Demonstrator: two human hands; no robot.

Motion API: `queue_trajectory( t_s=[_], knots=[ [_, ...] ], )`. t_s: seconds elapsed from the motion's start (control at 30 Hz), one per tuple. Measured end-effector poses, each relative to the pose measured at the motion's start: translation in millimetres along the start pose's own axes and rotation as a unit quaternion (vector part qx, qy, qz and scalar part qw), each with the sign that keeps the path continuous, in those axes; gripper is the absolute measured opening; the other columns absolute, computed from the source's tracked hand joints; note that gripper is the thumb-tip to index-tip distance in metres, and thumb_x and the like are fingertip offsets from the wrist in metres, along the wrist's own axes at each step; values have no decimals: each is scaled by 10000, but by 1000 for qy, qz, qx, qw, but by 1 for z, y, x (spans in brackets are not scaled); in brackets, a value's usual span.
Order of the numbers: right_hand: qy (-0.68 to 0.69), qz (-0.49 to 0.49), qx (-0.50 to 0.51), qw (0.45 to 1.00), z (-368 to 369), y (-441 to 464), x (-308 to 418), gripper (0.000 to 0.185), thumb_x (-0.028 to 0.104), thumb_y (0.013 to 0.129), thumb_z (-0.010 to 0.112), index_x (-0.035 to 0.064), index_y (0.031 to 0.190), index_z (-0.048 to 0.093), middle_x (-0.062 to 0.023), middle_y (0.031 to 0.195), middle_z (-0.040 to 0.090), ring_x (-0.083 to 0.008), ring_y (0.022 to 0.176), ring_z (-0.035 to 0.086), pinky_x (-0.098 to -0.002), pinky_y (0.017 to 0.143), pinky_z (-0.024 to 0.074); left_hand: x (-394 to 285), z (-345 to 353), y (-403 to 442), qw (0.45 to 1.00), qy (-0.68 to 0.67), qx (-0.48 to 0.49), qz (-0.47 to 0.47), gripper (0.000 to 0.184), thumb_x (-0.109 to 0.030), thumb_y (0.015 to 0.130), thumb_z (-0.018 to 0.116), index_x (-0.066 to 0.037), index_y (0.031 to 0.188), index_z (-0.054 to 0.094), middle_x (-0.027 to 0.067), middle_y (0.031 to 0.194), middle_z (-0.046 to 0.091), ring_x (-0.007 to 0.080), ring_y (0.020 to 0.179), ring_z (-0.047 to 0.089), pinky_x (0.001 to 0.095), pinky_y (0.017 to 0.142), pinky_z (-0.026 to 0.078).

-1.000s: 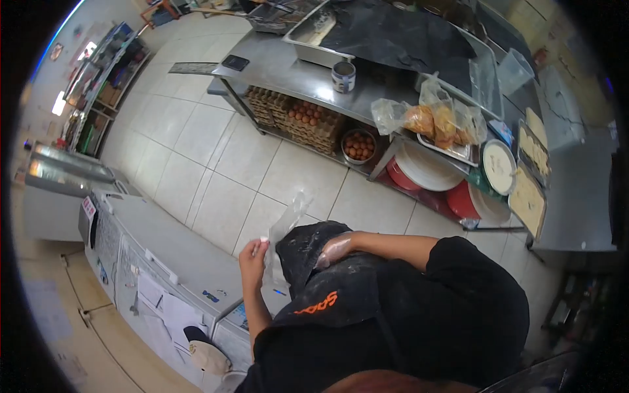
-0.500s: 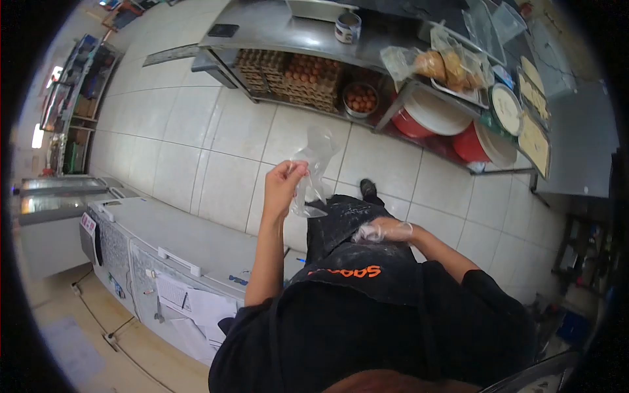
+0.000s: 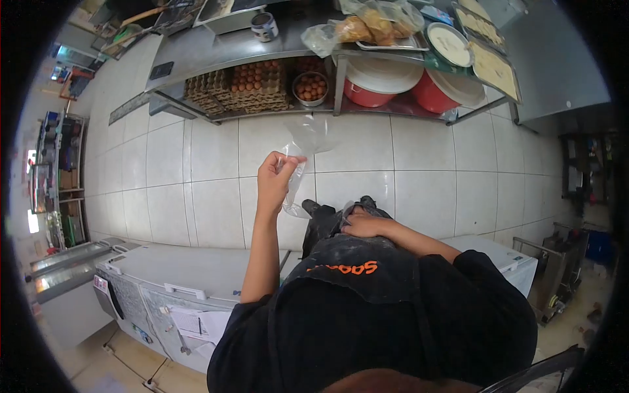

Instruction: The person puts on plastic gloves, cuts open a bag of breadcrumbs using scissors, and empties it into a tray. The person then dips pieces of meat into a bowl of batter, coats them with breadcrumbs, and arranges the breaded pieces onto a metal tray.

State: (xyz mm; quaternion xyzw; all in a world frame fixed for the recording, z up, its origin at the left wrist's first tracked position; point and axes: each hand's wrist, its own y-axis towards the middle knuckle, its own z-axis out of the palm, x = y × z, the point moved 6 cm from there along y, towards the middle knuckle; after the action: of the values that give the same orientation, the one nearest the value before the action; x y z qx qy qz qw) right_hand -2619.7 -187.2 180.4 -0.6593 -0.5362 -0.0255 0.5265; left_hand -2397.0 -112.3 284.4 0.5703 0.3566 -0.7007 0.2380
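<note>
My left hand (image 3: pixel 274 175) is raised over the floor, thumb and fingers pinched on a thin, limp, clear plastic glove (image 3: pixel 296 187). The glove spreads out above the fingers and hangs below them. Low in front of the apron (image 3: pixel 341 252), my right hand (image 3: pixel 367 224) is bare at the wrist and back. Crumpled clear plastic (image 3: pixel 348 211), which looks like another glove, is bunched at its curled fingers. Those fingertips are partly hidden. White dusty smears mark the dark apron.
Ahead stands a steel table (image 3: pixel 216 52) with a mug (image 3: pixel 264 27), a phone (image 3: pixel 161 70) and bagged bread (image 3: pixel 377 27). Below it are egg trays (image 3: pixel 255 78), a bowl of eggs (image 3: pixel 310 88) and red tubs (image 3: pixel 436 92). A white chest freezer (image 3: pixel 177 265) is close on the left.
My view has turned and the table now lies straight ahead. The clear plastic has come off my right wrist and is bunched at the fingers. My left hand keeps its glove.
</note>
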Motion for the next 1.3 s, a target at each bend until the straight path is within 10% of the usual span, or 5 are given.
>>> queue_trajectory(
  t_s=[0.47,0.77,1.03,1.23,1.3],
  knots=[
    [139,88,31,986,-2,-167,-110,701,586,934,376,-38,1148,614,-262,1240,564,-397,1176,529,-466,992,399,51,213,-30,979,116,163,-30,216,-158,846,702,-6,998,686,12,797,670,17,540,448,186,446,288],
    [131,124,-187,966,-23,-292,-139,383,360,921,568,-12,968,647,-239,888,665,-429,808,634,-430,772,513,50,331,-67,957,126,236,-110,145,-157,852,697,-16,846,665,-18,722,612,34,601,465,205,526,343],
    [448,-9,-578,682,-62,-295,-163,279,193,778,768,-17,896,626,-116,696,653,-160,641,645,-285,596,498,55,390,-91,928,172,323,-65,248,-170,791,773,-71,718,558,-38,642,551,22,521,420,192,439,285],
    [485,14,-574,660,-45,-298,-192,160,119,828,692,-13,866,610,-110,677,641,-205,584,628,-317,570,487,60,389,-83,900,217,363,-109,286,-216,766,795,-68,700,560,-24,622,549,41,514,427,213,445,316],
    [413,63,-595,687,-50,-317,-204,121,93,835,665,-8,857,602,-115,663,629,-235,594,627,-336,581,489,40,389,-75,830,422,334,150,216,-179,761,765,-18,751,620,41,665,618,106,588,533,263,548,428]
  ],
)
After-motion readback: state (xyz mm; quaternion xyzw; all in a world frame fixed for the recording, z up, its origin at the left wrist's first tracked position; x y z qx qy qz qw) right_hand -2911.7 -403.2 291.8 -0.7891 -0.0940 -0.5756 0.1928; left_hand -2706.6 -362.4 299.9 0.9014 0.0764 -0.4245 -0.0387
